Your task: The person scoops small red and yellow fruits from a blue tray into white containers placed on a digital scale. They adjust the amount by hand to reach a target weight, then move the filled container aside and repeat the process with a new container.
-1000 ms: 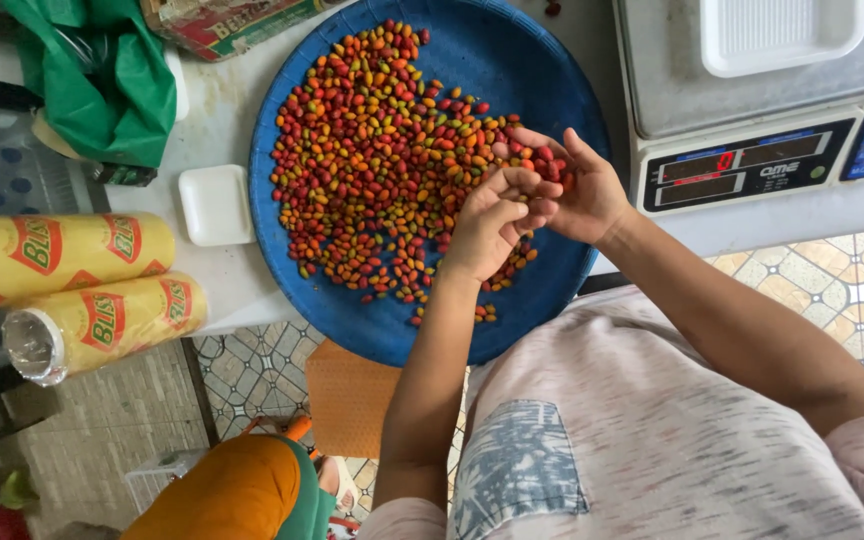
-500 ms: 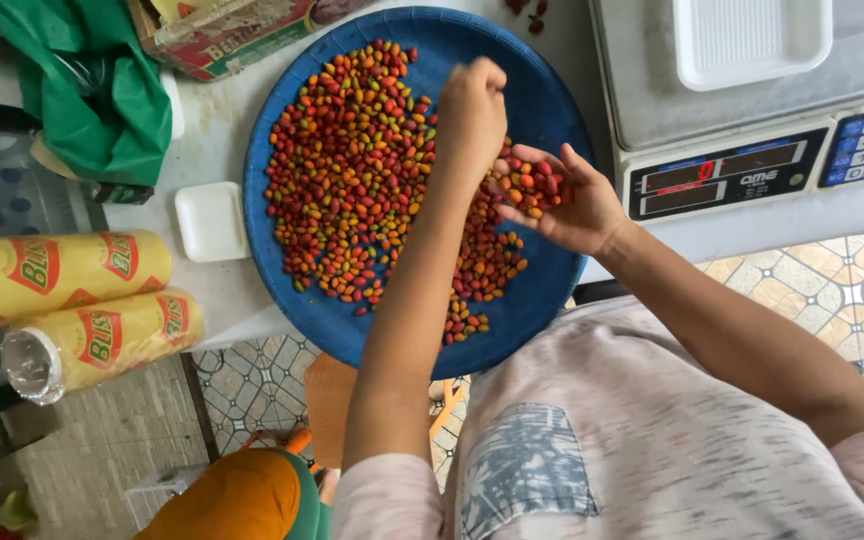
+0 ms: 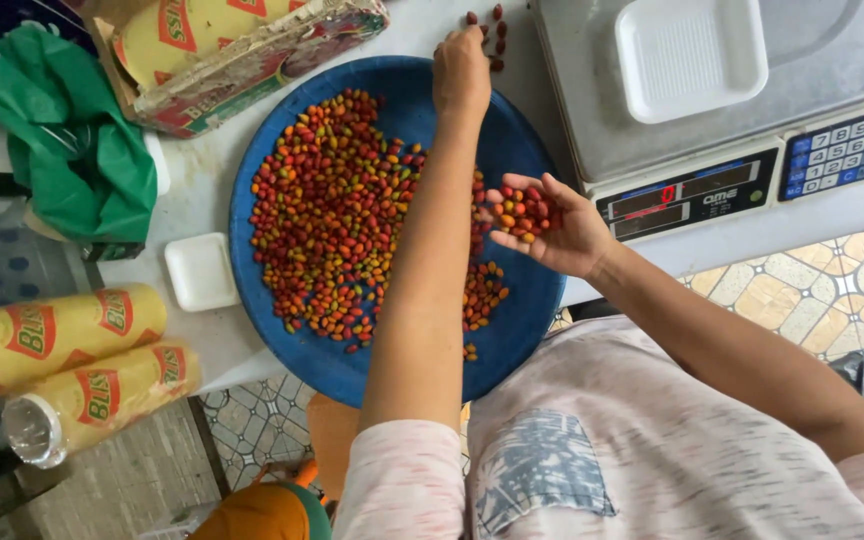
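A large round blue tray (image 3: 512, 330) holds a heap of small red, orange and green berries (image 3: 342, 220). My left hand (image 3: 460, 70) stretches past the tray's far rim, fingers bunched right beside a small pile of dark red berries (image 3: 490, 38) on the white counter. Whether it grips anything cannot be told. My right hand (image 3: 542, 225) is cupped palm up over the tray's right side, holding a handful of red and orange berries (image 3: 520, 208).
A digital scale (image 3: 692, 190) with a white foam tray (image 3: 690, 55) on its pan stands at the right. A small white foam tray (image 3: 202, 272), a green plastic bag (image 3: 72, 150), a cardboard box (image 3: 242, 60) and two cling-film rolls (image 3: 62, 370) lie to the left.
My left hand left my right hand and reached up over the tray to the dark berries beyond its rim. My right hand stayed cupped with its berries.
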